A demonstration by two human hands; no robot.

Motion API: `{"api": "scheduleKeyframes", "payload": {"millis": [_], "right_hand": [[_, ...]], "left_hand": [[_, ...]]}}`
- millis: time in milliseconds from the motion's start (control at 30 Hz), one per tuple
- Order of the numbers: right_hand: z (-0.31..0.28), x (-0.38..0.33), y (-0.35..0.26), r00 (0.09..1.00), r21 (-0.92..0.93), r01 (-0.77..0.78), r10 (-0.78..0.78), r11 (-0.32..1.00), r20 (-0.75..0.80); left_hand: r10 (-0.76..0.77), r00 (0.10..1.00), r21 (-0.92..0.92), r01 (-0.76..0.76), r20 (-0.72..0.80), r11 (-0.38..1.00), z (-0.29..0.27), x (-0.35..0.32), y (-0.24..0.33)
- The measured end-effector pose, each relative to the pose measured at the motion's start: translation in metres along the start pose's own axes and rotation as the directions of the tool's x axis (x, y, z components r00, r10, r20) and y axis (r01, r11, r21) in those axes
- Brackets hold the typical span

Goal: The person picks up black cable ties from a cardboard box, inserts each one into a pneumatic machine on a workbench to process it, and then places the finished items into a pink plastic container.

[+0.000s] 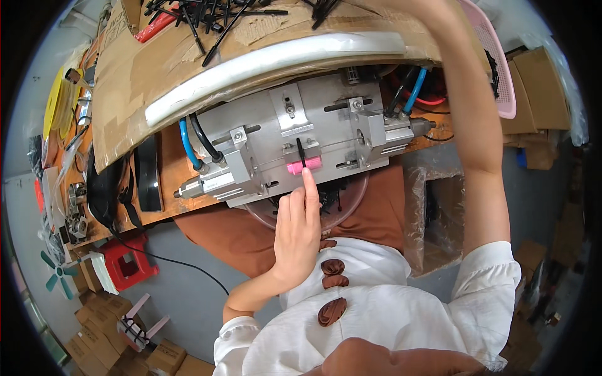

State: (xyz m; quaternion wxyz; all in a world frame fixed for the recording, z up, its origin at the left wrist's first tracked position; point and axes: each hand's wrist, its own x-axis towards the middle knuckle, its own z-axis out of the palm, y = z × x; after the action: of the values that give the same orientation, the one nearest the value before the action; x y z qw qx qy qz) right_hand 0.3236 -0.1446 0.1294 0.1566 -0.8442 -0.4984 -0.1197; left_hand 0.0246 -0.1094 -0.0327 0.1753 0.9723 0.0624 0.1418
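A metal fixture [219,135] stands at the front of the bench, with a small pink block [295,168] at its middle. A thin black plastic part [300,149] lies across the block. My left hand [297,229] reaches up from below, its index finger stretched out and its tip against the near end of the black part. The other fingers are bent loosely, and the thumb is hidden. Far above, my right hand [392,4] is at the top edge over the cardboard, near loose black parts [216,15]. Its fingers are out of the picture.
A cardboard cover [125,94] with a white padded strip [269,62] overhangs the fixture. Metal cylinders with blue hoses [189,147] flank it. A clear bowl [354,203] with black parts sits below. A pink basket [506,100] stands right; a red stool [147,260] stands lower left.
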Motion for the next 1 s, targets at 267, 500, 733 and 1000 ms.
{"api": "scheduleKeyframes", "payload": {"millis": [267,500,733,1000], "right_hand": [[-0.001,0.018,0.043,0.985,0.967,-0.126,0.147,0.223,0.095],[0.016,-0.116,-0.058,0.955,0.882,0.014,0.254,0.471,-0.151],[0.115,-0.22,-0.125,0.981,0.439,0.093,-0.007,0.894,-0.192],[0.129,-0.215,-0.132,0.994,0.378,0.048,-0.008,0.925,-0.107]], "left_hand": [[-0.034,0.999,0.066,0.031,0.043,0.997,0.0,0.001,-0.008],[0.155,0.95,0.165,-0.113,-0.271,0.98,-0.063,0.084,-0.038],[0.172,0.932,0.141,-0.133,-0.318,0.981,-0.088,0.201,-0.099],[0.171,0.977,0.057,-0.165,-0.127,0.985,-0.104,0.173,-0.106]]}}
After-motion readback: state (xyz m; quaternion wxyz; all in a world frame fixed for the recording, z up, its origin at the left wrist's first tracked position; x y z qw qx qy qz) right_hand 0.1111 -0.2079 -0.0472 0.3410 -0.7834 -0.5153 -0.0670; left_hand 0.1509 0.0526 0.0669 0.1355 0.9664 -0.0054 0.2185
